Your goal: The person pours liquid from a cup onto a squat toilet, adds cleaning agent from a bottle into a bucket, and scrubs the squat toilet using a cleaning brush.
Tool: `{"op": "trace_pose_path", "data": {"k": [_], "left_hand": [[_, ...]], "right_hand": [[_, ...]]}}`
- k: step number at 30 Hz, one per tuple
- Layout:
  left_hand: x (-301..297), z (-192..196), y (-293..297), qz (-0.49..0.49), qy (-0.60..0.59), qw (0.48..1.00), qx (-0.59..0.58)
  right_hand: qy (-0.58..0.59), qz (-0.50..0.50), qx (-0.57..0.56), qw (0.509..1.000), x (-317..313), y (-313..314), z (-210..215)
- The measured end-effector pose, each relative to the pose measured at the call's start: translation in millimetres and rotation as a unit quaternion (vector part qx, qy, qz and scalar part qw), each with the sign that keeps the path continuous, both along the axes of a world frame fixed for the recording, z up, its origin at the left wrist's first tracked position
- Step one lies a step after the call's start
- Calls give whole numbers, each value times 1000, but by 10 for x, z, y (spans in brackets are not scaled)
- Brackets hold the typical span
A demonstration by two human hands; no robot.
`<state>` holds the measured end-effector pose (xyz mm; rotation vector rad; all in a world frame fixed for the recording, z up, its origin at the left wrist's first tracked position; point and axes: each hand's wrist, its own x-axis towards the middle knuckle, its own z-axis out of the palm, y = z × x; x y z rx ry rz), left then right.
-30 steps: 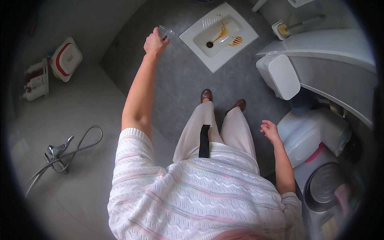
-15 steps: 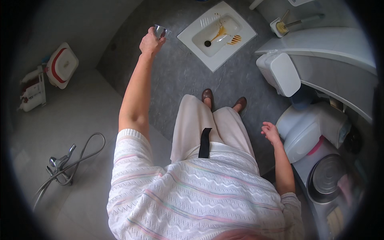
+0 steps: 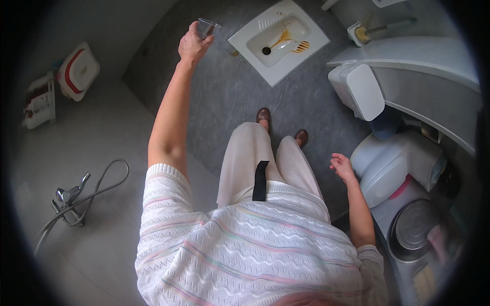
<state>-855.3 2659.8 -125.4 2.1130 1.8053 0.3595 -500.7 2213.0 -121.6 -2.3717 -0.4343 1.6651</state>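
Note:
My left hand (image 3: 193, 46), its arm stretched far forward, is wrapped round a clear plastic cup (image 3: 209, 25). The cup's rim points up and away from me; whether anything is in it cannot be made out. Right of it, a white squat toilet pan (image 3: 278, 78) is set in the grey floor. Brown-yellow streaks (image 3: 284, 36) run down inside the pan toward its dark drain hole (image 3: 266, 51), and more lie on its ribbed footrest. On the floor near the pan's left corner is a small yellowish-brown patch (image 3: 234, 53). My right hand (image 3: 342, 167) hangs empty, fingers loosely bent and apart.
At right stand a white bin (image 3: 365, 94), pale plastic tubs (image 3: 383, 178), a round dark lid (image 3: 418, 224) and a brush holder (image 3: 359, 34) beside a ledge (image 3: 408, 48). A shower tap with hose (image 3: 71, 199) and a bottle rack (image 3: 41, 109) are on the left.
The cup in my left hand has moved slightly forward and turned, its clear rim now showing. A yellowish-brown patch has appeared on the floor by the pan. My right hand has hardly moved.

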Motion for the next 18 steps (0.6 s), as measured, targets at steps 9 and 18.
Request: {"op": "trace_pose_path", "data": {"k": [9, 18], "left_hand": [[430, -139, -1125, -14, -101, 995, -15], [1257, -250, -2178, -18, -70, 990, -119]], "right_hand": [[12, 22, 52, 998, 304, -384, -130], [1, -28, 47, 999, 1022, -1601, -210]]}}
